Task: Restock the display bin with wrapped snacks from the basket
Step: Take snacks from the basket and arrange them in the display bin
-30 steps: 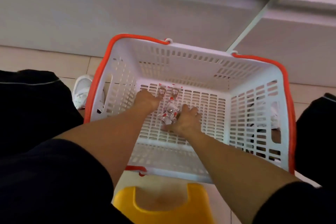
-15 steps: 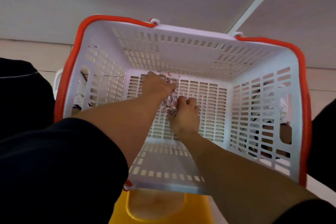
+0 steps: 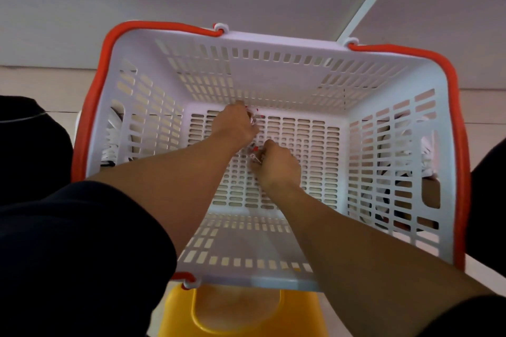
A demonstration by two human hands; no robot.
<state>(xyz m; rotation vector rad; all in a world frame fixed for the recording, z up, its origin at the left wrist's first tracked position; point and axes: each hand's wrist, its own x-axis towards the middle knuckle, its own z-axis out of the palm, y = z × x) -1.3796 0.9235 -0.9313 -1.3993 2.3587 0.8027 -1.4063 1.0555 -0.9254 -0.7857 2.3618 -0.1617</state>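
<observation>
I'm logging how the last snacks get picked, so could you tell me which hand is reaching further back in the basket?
The left hand, gripping wrapped snacks against the basket's far wall. The right hand grips others nearer mid-floor.

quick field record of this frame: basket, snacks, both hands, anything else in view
basket: white slotted plastic, orange handles, seen from above
snacks: a few small clear wrappers with red print on the basket floor, mostly hidden by the hands
left hand: down in the basket, fingers curled round wrappers near the far wall
right hand: down in the basket, fingers curled round wrappers mid-floor
display bin: not in view
stool: yellow, under the near edge of the basket
</observation>
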